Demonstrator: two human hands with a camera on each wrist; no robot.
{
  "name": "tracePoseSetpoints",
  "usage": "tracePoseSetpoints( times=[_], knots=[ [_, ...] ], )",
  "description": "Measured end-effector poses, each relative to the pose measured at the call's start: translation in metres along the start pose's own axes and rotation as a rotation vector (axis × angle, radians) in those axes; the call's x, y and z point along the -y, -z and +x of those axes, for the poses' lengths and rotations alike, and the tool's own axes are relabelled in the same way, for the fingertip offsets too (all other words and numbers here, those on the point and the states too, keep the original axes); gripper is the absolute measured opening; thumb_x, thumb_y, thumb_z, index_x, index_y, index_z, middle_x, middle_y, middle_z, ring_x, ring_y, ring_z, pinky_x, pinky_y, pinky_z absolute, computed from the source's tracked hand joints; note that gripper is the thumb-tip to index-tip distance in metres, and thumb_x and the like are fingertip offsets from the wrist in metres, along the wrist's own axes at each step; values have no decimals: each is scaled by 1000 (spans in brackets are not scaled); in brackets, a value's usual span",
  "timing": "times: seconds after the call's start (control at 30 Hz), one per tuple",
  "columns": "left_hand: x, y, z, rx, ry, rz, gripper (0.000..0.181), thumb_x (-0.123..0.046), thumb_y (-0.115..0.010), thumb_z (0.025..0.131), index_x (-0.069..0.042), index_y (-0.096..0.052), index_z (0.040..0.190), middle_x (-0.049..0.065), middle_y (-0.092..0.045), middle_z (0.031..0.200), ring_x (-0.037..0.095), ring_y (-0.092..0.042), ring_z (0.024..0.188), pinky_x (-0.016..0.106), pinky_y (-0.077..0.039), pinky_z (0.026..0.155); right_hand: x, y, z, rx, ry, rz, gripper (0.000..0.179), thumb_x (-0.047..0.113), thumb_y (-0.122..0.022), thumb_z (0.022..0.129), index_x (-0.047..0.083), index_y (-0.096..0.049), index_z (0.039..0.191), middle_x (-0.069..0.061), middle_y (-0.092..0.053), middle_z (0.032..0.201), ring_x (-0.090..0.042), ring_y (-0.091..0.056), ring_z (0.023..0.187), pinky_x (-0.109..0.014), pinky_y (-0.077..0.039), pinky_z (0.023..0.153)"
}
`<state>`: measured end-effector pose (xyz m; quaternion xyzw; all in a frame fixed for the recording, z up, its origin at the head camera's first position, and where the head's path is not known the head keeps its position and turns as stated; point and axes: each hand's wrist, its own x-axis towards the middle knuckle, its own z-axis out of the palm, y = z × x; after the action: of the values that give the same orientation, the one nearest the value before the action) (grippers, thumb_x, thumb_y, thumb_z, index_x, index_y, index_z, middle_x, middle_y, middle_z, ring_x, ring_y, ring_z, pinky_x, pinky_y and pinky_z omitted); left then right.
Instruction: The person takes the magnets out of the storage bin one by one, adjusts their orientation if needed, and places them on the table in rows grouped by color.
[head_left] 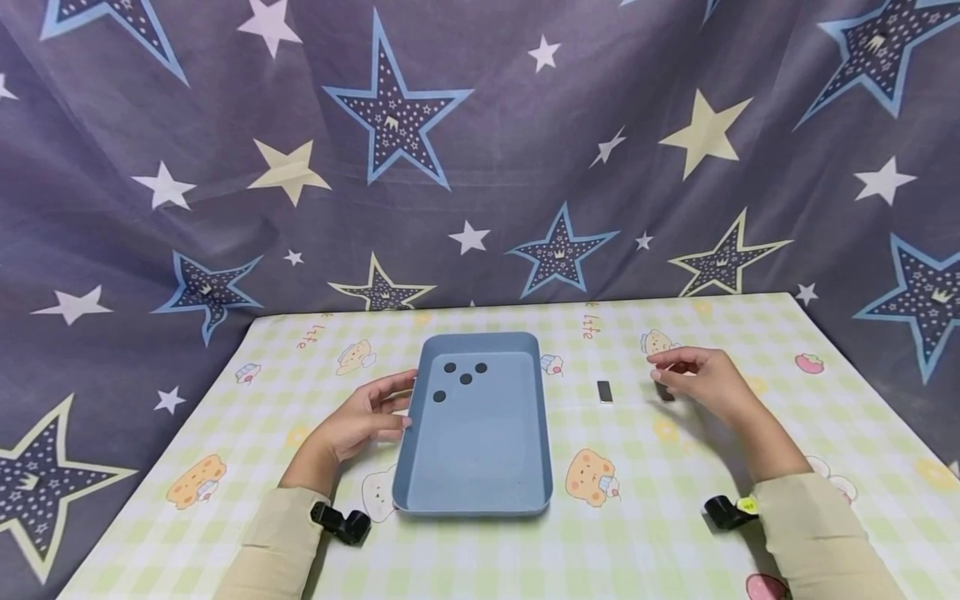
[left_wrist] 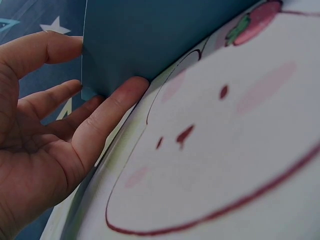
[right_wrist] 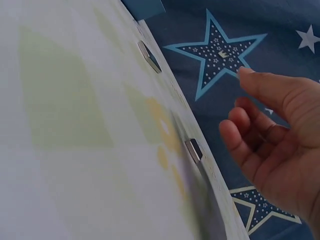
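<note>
A purple-grey, star-patterned backdrop (head_left: 480, 192) is hanging behind the counter (head_left: 510, 558), which is wearing a green-checked cloth. The fingers of the right hand (head_left: 705, 385) are hovering free, thumb and forefinger parted, gripping nothing. Just beneath them, the right-hand dark rectangle (head_left: 665, 394) is lying on the cloth; the left-hand dark rectangle (head_left: 605, 392) is lying between it and the blue tray (head_left: 472, 467). The fingers of the left hand (head_left: 358, 421) are resting extended, unclenched, against the tray's left wall, apparently steadying it. Inside the tray, four black discs (head_left: 467, 379) are lying grouped toward the far end.

From where I am standing, the right hand is either reaching for its rectangle or leaving it; I am not able to tell which. In either case, thumb and forefinger should be meeting opposite edges squarely, since so thin a piece is probably offering little to pinch. Downward pressure should be staying light, or the piece could be skidding. The left hand should be bracing without pushing; otherwise the tray could be sliding.
</note>
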<state>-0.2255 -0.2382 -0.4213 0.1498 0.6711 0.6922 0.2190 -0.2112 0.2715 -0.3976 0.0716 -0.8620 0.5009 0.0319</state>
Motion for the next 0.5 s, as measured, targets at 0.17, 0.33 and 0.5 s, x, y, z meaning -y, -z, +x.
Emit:
tracePoseSetpoints(
  times=[0.17,0.33,0.5],
  knots=[
    [1,0,0,-6,5,2,80,9,-64,82,1,-27,152,25,-29,153,37,-40,134,38,-54,88,5,-8,2,-38,41,6,35,19,-73,89,-4,-69,115,-6,-72,92,-23,-66,74,-29,-55,61],
    [1,0,0,-7,1,3,81,9,-64,81,1,-27,152,25,-29,153,37,-40,134,38,-54,87,11,-16,1,-47,62,36,34,20,-73,89,-4,-69,114,-2,-73,91,-22,-66,75,-29,-55,59],
    [1,0,1,1,-8,-4,81,11,-63,81,2,-27,152,26,-29,153,34,-43,132,38,-54,88,16,-22,-1,-63,98,56,31,17,-74,88,-3,-70,111,0,-72,88,-13,-62,71,-29,-53,56]
  ],
)
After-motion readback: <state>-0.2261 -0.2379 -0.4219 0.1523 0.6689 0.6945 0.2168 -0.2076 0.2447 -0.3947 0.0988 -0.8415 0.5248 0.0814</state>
